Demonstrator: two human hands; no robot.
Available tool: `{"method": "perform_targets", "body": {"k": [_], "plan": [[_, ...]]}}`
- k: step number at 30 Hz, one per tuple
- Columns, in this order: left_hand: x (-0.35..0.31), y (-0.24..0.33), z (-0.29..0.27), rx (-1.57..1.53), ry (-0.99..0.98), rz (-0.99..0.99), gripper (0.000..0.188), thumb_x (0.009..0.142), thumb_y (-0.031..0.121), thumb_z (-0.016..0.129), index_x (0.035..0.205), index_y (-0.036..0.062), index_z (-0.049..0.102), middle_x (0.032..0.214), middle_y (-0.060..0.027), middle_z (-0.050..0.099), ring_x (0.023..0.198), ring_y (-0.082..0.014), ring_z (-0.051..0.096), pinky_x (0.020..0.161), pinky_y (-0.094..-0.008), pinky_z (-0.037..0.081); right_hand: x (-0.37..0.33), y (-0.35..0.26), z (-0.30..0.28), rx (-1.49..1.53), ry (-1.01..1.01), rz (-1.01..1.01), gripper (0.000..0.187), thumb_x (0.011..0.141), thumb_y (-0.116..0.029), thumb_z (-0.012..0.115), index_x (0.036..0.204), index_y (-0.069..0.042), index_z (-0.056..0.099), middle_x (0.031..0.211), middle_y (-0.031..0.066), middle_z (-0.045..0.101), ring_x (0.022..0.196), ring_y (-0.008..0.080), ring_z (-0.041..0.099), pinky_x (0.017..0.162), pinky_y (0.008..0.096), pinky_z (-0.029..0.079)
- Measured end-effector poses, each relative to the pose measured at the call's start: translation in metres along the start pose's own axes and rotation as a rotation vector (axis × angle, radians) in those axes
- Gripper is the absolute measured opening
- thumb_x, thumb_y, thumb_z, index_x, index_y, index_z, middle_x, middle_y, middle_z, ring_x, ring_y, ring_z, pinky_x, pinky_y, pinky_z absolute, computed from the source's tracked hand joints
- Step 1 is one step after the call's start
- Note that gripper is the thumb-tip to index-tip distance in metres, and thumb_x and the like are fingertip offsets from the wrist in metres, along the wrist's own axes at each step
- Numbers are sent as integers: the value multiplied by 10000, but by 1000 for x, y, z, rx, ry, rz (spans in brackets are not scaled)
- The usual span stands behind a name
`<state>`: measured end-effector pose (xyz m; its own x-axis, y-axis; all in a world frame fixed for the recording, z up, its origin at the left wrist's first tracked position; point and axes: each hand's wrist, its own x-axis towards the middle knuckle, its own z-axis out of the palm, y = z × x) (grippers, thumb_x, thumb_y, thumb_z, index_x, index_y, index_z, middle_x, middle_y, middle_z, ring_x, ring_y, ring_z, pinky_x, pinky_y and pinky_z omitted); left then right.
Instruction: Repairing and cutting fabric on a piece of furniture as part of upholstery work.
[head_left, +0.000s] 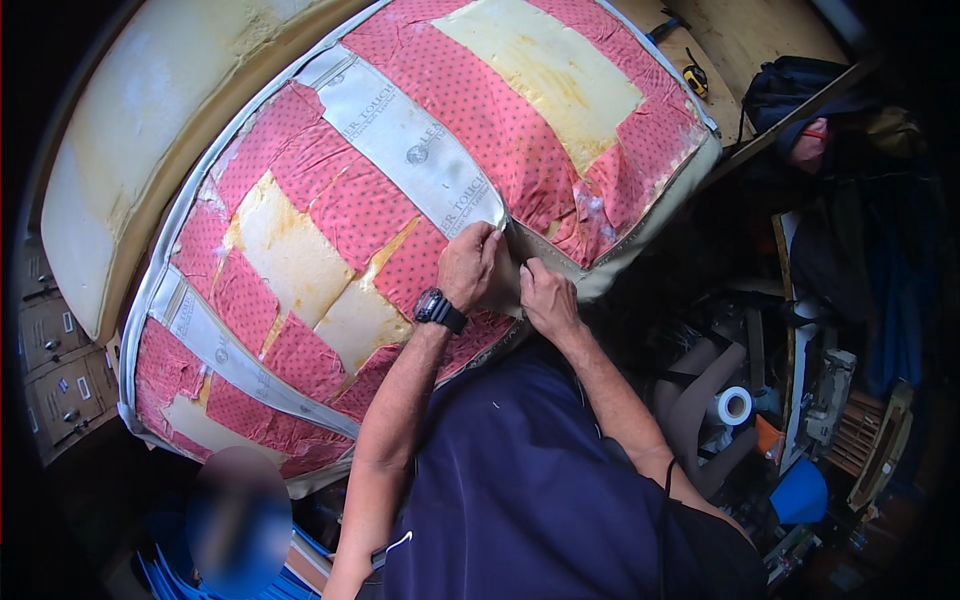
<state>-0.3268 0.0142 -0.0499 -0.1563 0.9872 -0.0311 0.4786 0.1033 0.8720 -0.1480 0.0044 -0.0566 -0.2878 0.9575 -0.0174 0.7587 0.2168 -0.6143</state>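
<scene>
A large seat cushion (290, 235) lies across the view in front of me. Pale foam and pink dotted cloth patches show on its face, and grey leather cover (610, 285) edges it. Two light strips of the leather's printed backing cross it, a wide strip (420, 150) and a lower strip (215, 345). My left hand (468, 268), with a black watch on its wrist, pinches the near end of the wide strip. Close beside it, my right hand (548, 298) is closed at the near edge of the leather cover; its fingertips are partly hidden.
A second foam piece (120, 170) stands behind at the upper left. A tape measure (695, 78) and a hammer (668, 25) lie on a wooden surface at the upper right. At the right are a white roll (733, 405) and a blue container (800, 492); drawers (70, 380) stand left.
</scene>
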Motion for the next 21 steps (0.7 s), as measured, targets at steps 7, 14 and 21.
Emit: {"method": "perform_targets", "body": {"k": [7, 14, 21], "plan": [[-1, 4, -1, 5, 21, 29, 230, 1043, 233, 617, 1047, 15, 689, 838, -205, 668, 751, -360, 669, 690, -434, 522, 35, -15, 1, 53, 140, -117, 167, 1020, -183, 591, 933, -42, 568, 734, 234, 641, 714, 462, 663, 631, 571, 487], [-2, 10, -3, 11, -8, -23, 245, 1007, 255, 627, 1021, 21, 697, 953, -227, 708, 906, -436, 691, 779, -509, 542, 41, -11, 11, -7, 140, -164, 173, 1017, -181, 592, 913, -48, 554, 724, 224, 640, 710, 446, 670, 625, 570, 484], [-3, 11, -5, 19, -3, -16, 246, 1004, 258, 627, 1014, 25, 704, 947, -225, 710, 910, -433, 693, 785, -507, 544, 45, -11, 13, -20, 120, -127, 182, 1023, -202, 581, 925, -50, 560, 719, 226, 658, 705, 452, 678, 628, 584, 488]]}}
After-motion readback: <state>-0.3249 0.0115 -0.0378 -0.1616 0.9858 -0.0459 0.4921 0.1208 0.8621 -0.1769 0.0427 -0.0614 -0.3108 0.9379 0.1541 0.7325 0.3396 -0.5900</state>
